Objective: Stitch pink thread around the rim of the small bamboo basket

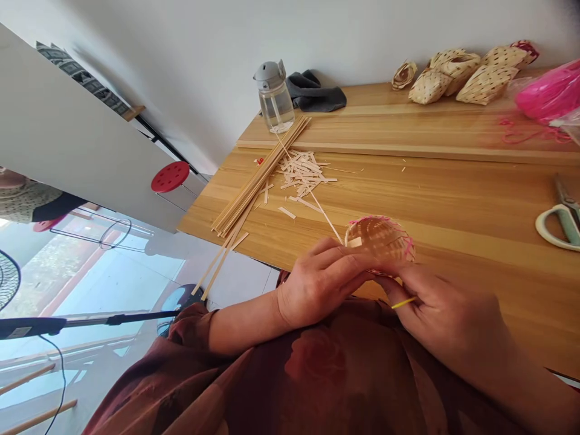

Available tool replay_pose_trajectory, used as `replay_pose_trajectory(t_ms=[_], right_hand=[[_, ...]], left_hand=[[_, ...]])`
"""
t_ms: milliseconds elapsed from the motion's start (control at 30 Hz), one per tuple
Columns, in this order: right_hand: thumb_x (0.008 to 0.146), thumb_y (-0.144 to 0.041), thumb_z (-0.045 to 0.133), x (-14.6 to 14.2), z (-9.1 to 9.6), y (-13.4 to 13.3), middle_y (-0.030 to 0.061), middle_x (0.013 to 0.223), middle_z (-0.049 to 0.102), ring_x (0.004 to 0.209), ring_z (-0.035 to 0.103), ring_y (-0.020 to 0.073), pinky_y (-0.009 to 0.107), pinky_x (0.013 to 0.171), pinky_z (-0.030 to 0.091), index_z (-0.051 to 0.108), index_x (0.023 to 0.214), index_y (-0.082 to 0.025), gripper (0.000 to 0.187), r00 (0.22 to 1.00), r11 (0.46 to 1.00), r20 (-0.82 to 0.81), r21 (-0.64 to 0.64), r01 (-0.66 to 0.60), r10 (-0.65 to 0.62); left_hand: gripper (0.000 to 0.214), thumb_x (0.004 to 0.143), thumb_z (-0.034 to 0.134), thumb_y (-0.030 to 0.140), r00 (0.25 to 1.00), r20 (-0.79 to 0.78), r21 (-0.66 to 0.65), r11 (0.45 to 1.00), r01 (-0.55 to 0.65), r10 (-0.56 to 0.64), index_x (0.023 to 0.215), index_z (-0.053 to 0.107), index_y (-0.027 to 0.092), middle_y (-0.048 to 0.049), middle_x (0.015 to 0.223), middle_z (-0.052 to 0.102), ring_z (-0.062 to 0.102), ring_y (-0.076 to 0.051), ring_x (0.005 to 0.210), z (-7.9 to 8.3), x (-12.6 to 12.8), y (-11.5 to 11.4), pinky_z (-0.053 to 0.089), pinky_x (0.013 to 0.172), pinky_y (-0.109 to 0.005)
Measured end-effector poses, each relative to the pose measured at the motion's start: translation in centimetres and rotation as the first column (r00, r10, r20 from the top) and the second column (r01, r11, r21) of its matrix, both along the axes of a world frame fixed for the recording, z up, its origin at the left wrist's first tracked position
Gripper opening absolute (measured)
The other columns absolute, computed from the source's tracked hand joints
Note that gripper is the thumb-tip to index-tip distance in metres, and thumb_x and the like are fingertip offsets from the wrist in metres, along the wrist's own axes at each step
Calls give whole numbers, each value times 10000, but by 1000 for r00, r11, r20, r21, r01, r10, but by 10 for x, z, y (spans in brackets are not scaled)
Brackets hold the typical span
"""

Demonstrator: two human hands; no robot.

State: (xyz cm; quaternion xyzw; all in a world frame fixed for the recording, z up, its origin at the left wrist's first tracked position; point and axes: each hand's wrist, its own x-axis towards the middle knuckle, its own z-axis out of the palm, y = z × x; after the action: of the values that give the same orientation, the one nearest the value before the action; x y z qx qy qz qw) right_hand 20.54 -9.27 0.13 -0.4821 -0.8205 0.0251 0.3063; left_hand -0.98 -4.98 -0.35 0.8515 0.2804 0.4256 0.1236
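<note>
In the upper middle of the frame, a clear bottle with a grey lid (pixel 276 99) stands on the light-brown wooden counter (pixel 453 205), a crumpled dark grey cloth (pixel 319 96) beside it. Left of centre is a round red stool with holes in its seat (pixel 171 176). At the left edge, a person in a spotted top (pixel 18 202) is partly visible above a dark wire fan (pixel 8 281).

The small basket (pixel 390 234) is pale straw, laced with pink around its rim; the thin stick (pixel 403 303) near it is bright yellow. Dark maroon clothing (pixel 254 386) bears a reddish rose. Far right, cream woven packets (pixel 487 83) show dark specks beside a hot-pink bundle (pixel 550 93). The left stool (pixel 170 176) is red.
</note>
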Motion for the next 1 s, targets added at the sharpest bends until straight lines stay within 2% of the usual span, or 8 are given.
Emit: replay_pose_trajectory(t_ms=[133,233,300,400,500,700,833,1000], right_hand=[[994,-132,623,3,2,-3,43,727,717,634,647,212,379,621,376,693,1114,-170,144,987,981,162,188,-47,17],[966,-99,635,6,3,-2,50,727,712,647,631,230,399,628,376,665,1227,-125,264,969,963,245,249,-104,41],[971,-103,627,6,4,-1,60,755,732,651,627,230,405,644,397,653,1241,-123,272,965,958,259,263,-116,46],[1008,-120,582,5,6,1,56,795,761,665,642,220,396,679,445,636,1249,-155,250,968,955,242,266,-130,64],[1034,-145,559,5,5,2,55,826,774,683,656,213,383,676,464,632,1262,-155,240,972,954,225,268,-136,75],[1014,-119,606,4,2,3,55,814,753,670,633,198,365,638,456,663,1232,-111,226,981,951,168,276,-138,93],[1014,-98,576,3,3,5,70,840,760,654,624,199,364,614,444,659,1214,-106,217,984,954,152,269,-136,98],[1014,-100,543,5,1,6,83,859,770,663,655,216,375,604,461,651,1219,-113,232,977,953,190,269,-143,94]], left_hand=[[338,1009,681,385,992,-124,12,999,33,-31,1319,682,250,-35,1217,806,718,-183,971,0,-10,-2,545,883,-321],[407,934,767,481,982,-145,181,979,-97,124,1296,708,305,-1,1143,832,687,-214,960,-3,-16,-4,495,897,-372],[348,924,783,451,977,-98,287,945,-157,192,1248,732,334,22,1089,840,676,-224,1021,-5,-17,-3,472,985,-385],[169,975,709,338,990,-96,349,935,-63,103,1137,757,338,46,1124,832,697,-184,1049,-2,-18,2,486,1065,-357],[133,999,637,256,994,-106,429,903,23,24,1027,760,299,42,1113,833,719,-149,1010,2,-18,10,552,921,-297],[93,948,641,179,1000,-25,590,807,21,-7,929,725,213,-4,898,762,733,-198,914,-2,-15,20,542,678,-311],[134,895,763,140,995,97,517,855,-32,-22,887,643,198,25,813,630,726,-158,885,-11,-12,21,559,702,-277],[145,919,802,250,987,131,374,917,-139,96,1031,719,210,5,902,636,681,-137,912,-16,-9,16,576,743,-264]])
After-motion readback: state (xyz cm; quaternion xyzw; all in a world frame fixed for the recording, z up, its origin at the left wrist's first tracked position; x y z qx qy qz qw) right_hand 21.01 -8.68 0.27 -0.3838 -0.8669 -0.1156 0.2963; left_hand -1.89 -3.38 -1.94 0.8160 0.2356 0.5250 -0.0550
